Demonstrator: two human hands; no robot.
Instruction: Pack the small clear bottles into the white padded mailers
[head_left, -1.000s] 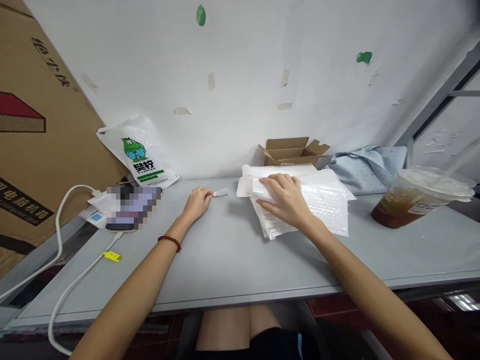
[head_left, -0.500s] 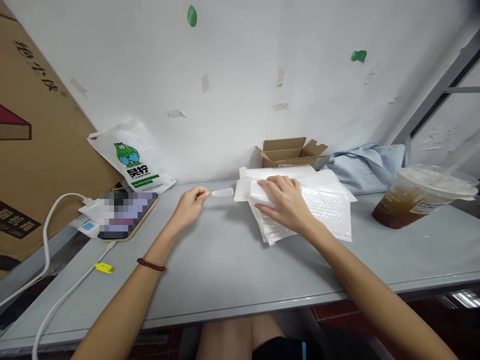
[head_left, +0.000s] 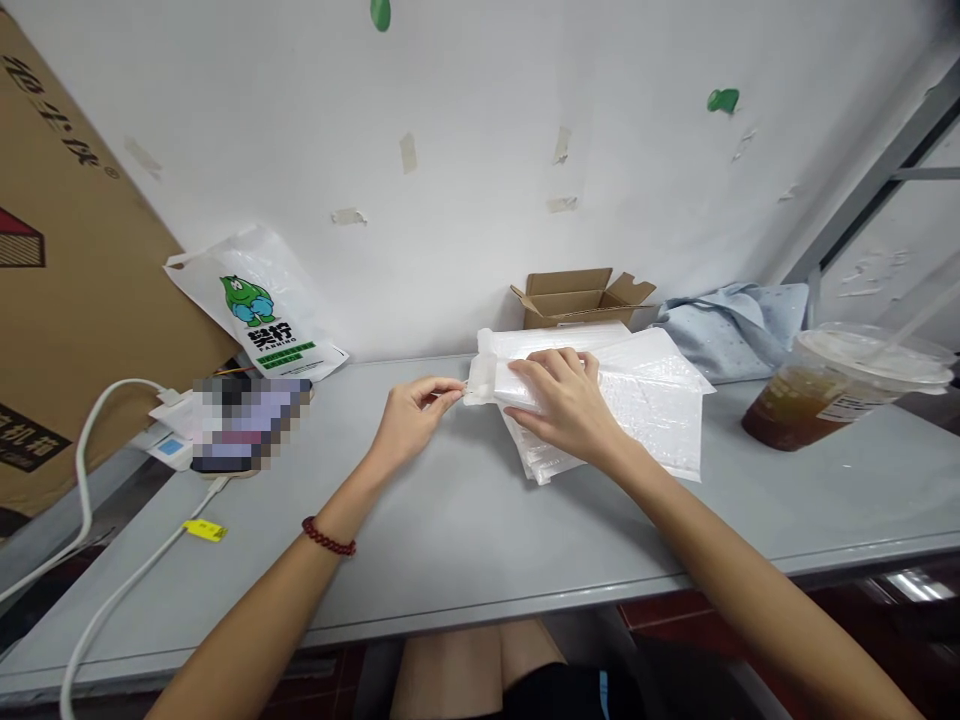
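Observation:
My right hand (head_left: 566, 400) is wrapped over a small white box (head_left: 485, 372), holding it on a pile of white bubble mailers (head_left: 664, 425). The box's left end has its flaps folded out. Thumb and fingers of my left hand (head_left: 416, 415) pinch together right at that end. Between them is the tip of a small translucent strip (head_left: 466, 388); most of it is hidden at the box's open end. A dark red beaded bracelet (head_left: 328, 537) circles my left wrist.
Behind the mailers stands an open cardboard box (head_left: 574, 300), with a blue cloth (head_left: 731, 330) beside it. A drink cup (head_left: 817, 400) with a straw is at the right. Leftward are a phone (head_left: 251, 425), a white cable (head_left: 142, 585), a printed plastic bag (head_left: 259, 310) and a big carton (head_left: 82, 300).
My left hand has moved right to the box's end. The strip, earlier in plain view outside, has mostly gone from sight there. My right hand keeps its hold.

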